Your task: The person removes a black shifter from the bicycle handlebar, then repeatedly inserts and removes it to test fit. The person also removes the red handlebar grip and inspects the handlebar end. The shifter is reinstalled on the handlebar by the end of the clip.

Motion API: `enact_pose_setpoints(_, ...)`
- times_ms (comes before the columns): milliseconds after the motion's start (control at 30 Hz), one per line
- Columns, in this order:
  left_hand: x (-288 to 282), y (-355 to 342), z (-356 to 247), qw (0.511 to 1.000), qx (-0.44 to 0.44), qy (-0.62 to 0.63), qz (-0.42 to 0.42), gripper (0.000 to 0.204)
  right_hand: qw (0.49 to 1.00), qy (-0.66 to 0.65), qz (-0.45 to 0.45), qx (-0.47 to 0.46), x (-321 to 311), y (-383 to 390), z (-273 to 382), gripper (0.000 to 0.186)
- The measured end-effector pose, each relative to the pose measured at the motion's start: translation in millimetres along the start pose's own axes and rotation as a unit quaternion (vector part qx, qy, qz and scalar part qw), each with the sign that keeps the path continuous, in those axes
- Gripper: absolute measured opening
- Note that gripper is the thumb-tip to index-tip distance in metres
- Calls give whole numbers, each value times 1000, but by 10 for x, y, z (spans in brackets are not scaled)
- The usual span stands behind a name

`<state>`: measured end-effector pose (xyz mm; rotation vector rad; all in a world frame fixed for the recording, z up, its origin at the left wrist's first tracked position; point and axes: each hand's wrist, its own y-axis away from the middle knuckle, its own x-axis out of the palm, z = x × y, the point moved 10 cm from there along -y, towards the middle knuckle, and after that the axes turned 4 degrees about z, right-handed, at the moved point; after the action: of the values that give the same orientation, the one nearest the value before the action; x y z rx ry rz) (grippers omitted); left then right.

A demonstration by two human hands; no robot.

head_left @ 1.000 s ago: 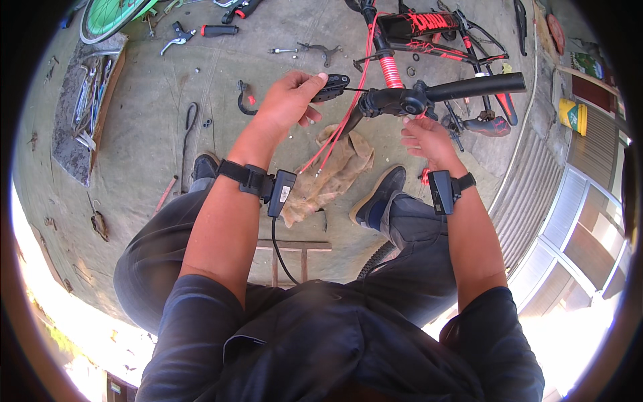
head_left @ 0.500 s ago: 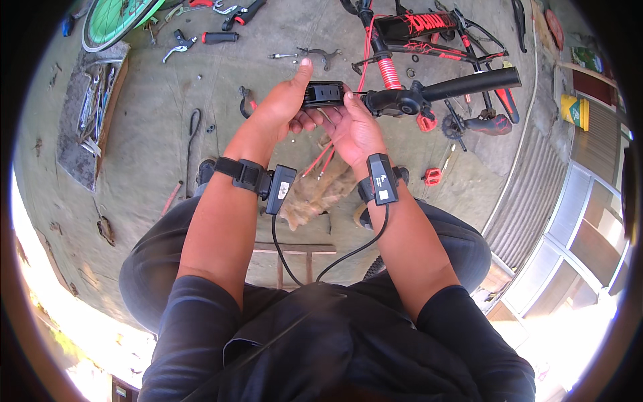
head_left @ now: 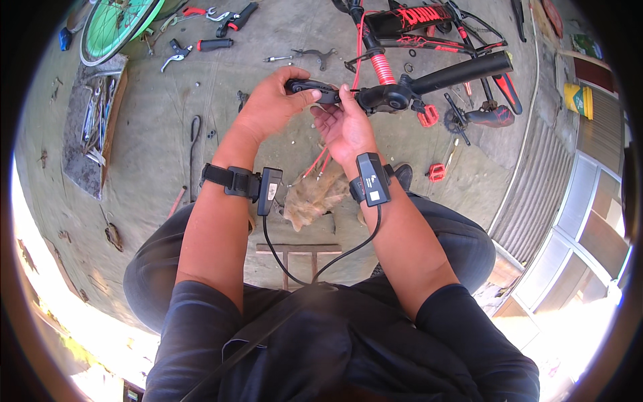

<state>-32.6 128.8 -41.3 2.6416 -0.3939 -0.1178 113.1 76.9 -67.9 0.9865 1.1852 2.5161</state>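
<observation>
The left hand point(head_left: 271, 104) grips a black tool point(head_left: 307, 88) between thumb and fingers; the right hand point(head_left: 348, 130), palm up and partly open, sets its thumb against the tool's right end, its other fingers curled below. The tool sits just beside the handlebar point(head_left: 462, 72); the right thumb hides whether they touch.

Beyond lies the bicycle frame point(head_left: 388, 25), glossy black with red markings. At the upper left, a spoked wheel point(head_left: 120, 30) shows bright green beside a worn, flat-sided tray point(head_left: 75, 164) of metal wrenches. A crumpled tan cloth point(head_left: 311, 204) lies below the hands, partly covered by the right wrist, and thin red cables point(head_left: 316, 164) dangle in front of it. Smaller still are a black and red saddle point(head_left: 492, 115), a ribbed black handlebar grip point(head_left: 214, 45) and a blocky red pedal point(head_left: 437, 172).
</observation>
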Motion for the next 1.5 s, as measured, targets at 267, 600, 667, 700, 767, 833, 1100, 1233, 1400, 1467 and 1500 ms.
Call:
enact_pose_setpoints(267, 43, 37, 198, 980, -129, 143, -47, 50, 999, -2, 39, -14, 138, -104, -23, 36)
enact_pose_setpoints(600, 34, 81, -292, 987, 148, -42, -48, 50, 999, 9, -46, 4, 79, -210, 18, 34)
enact_pose_setpoints(667, 3, 34, -209, 994, 85, -42, -51, 49, 1000, 16, -1, 23, 135, -185, 13, 41)
enact_pose_setpoints(700, -4, 21, -169, 997, 49, -40, -52, 49, 999, 19, 2, 32, 124, -169, 0, 44)
enact_pose_setpoints(767, -9, 17, -74, 998, -35, -12, -53, 50, 1000, 13, 19, -2, 138, -128, -20, 46)
enact_pose_setpoints(833, 12, 38, -3, 994, -106, 12, -33, 50, 999, -12, 45, -5, 163, -122, -69, 42)
enact_pose_setpoints(1100, 25, 108, -15, 994, -60, 50, -77, 48, 999, -4, -33, -17, 51, -244, -54, 24)
enact_pose_setpoints(1233, 37, 118, -105, 999, 5, 27, -44, 52, 999, -4, -53, -9, 40, -209, -56, 22)
enact_pose_setpoints(1400, 70, 147, -151, 999, 25, 47, 8, 57, 998, -38, -42, -15, 73, -250, -40, 24)
enact_pose_setpoints(1467, 48, 143, -193, 997, 39, 59, -10, 55, 999, -37, -14, -12, 115, -241, -35, 25)
enact_pose_setpoints(1500, 40, 136, -198, 997, 37, 65, -19, 54, 999, -35, 4, -10, 136, -218, -26, 26)
